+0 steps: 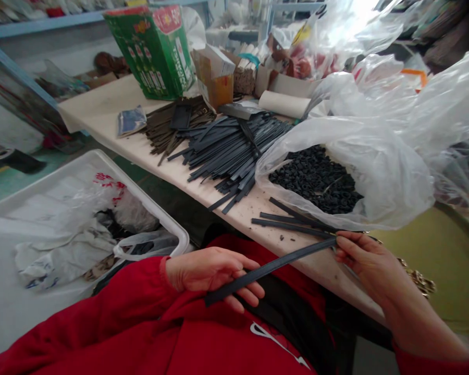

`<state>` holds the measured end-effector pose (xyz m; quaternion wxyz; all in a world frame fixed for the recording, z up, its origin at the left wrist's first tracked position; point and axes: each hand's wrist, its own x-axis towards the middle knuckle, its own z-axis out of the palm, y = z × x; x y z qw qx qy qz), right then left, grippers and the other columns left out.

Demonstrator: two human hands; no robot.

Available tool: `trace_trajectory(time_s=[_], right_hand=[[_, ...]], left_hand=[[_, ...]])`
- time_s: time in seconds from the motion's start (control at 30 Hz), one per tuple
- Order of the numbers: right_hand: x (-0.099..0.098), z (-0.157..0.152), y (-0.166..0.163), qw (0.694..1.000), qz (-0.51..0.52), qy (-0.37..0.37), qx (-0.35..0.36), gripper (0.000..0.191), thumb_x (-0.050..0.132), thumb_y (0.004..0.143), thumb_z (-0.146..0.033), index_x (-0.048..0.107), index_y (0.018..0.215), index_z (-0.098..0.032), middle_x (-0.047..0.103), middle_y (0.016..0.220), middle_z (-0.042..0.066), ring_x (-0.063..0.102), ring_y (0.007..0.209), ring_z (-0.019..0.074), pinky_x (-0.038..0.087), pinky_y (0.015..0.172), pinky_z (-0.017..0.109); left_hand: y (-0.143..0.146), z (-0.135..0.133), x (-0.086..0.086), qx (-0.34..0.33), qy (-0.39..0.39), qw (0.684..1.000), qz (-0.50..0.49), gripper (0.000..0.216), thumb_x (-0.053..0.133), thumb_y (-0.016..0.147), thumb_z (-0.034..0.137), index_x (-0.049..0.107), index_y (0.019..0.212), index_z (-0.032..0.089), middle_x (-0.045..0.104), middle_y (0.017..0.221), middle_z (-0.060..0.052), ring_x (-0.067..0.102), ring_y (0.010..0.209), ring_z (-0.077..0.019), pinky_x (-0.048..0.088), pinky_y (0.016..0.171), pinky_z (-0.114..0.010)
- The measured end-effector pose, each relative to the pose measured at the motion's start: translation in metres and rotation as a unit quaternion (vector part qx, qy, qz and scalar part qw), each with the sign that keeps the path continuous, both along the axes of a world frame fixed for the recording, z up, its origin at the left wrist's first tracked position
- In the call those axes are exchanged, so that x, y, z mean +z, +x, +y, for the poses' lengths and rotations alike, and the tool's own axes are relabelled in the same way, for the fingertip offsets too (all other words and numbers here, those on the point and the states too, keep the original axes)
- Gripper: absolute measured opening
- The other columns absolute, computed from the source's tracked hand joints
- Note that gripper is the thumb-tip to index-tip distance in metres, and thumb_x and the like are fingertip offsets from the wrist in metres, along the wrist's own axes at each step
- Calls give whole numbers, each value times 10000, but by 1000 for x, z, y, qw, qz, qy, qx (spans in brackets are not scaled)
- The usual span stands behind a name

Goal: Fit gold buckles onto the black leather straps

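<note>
A long dark grey strap (pixel 275 264) runs slantwise in front of my red jacket. My right hand (pixel 365 255) pinches its far end between thumb and fingers at the table edge. My left hand (pixel 214 273) is palm up with fingers spread, and the strap's near end lies across them without being gripped. Several more dark strips (pixel 285 219) lie on the table just beyond my right hand. Behind them, an open clear plastic bag (pixel 391 166) holds many small black loop-like pieces (pixel 316 177).
A large pile of dark strips (pixel 230 146) and a browner bundle (pixel 164 125) cover the table's middle. Behind stand a green carton (pixel 152 57) and a white roll (pixel 283 104). A white tub (pixel 182 234) with plastic bags is at left. Gold-coloured metal pieces (pixel 420 281) lie on a yellowish round surface (pixel 449 255) at right.
</note>
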<state>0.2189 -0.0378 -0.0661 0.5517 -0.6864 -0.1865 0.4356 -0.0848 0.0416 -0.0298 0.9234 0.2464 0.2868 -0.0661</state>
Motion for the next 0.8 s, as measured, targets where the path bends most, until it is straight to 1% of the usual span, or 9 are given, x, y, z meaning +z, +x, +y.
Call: trace_trajectory(time_s=[0.17, 0.27, 0.33, 0.4, 0.5, 0.57, 0.67, 0.73, 0.8], right_hand=[[8, -4, -14, 1000, 13, 2, 26, 373, 797, 518, -374, 613, 785, -189, 550, 545, -49, 499, 462, 59, 452, 435, 125], [17, -5, -38, 995, 52, 22, 81, 339, 774, 580, -368, 593, 804, -189, 551, 532, -55, 500, 470, 55, 429, 451, 127], [23, -5, -52, 991, 69, 23, 111, 322, 750, 618, -380, 591, 826, -194, 559, 538, -58, 506, 481, 56, 433, 474, 136], [25, -6, -61, 990, 72, 15, 120, 333, 722, 642, -420, 602, 855, -194, 586, 579, -48, 518, 506, 62, 455, 508, 154], [23, -7, -64, 992, 80, -1, 102, 398, 705, 631, -479, 621, 891, -189, 661, 770, 2, 542, 553, 69, 497, 564, 193], [19, -8, -63, 990, 96, -25, 100, 434, 729, 595, -475, 628, 906, -189, 674, 877, 30, 562, 576, 76, 516, 595, 216], [13, -8, -63, 987, 105, -55, 112, 450, 772, 537, -444, 637, 887, -196, 672, 814, 3, 582, 579, 80, 523, 601, 209], [9, -9, -63, 986, 103, -58, 115, 430, 784, 521, -426, 638, 857, -201, 651, 717, -30, 580, 561, 70, 513, 581, 179], [7, -9, -63, 986, 104, -60, 113, 414, 787, 521, -414, 633, 842, -203, 629, 657, -47, 577, 547, 63, 501, 558, 155]], left_hand=[[2, -3, 3, -7, 90, 995, 35, 421, 567, 744, 194, 504, 1156, 141, 636, 1016, -117, 637, 809, -184, 498, 671, -286], [15, -3, 3, -64, 156, 986, 3, 411, 530, 792, 262, 484, 1187, 159, 635, 898, -66, 596, 623, -112, 460, 557, -225], [24, -3, 2, -113, 250, 962, -3, 386, 466, 824, 255, 483, 1202, 173, 618, 784, -20, 506, 498, -72, 399, 478, -191], [31, -3, -1, -142, 434, 889, 22, 375, 406, 848, 219, 491, 1211, 186, 619, 784, -15, 510, 539, -89, 406, 515, -203], [34, -6, -3, -152, 714, 676, 101, 368, 357, 888, 252, 503, 1212, 161, 630, 959, -86, 581, 831, -192, 452, 736, -300], [33, -10, -4, -160, 797, 564, 148, 380, 335, 905, 305, 517, 1189, 131, 623, 978, -121, 583, 867, -239, 457, 765, -358], [32, -15, -4, -167, 828, 507, 171, 370, 325, 908, 302, 533, 1155, 121, 621, 919, -113, 588, 813, -242, 481, 723, -371], [34, -16, -4, -161, 829, 508, 172, 345, 348, 896, 270, 539, 1141, 121, 617, 922, -106, 586, 825, -235, 484, 738, -366], [35, -16, -5, -161, 812, 537, 160, 330, 376, 879, 241, 543, 1138, 124, 618, 947, -105, 587, 851, -228, 478, 769, -357]])
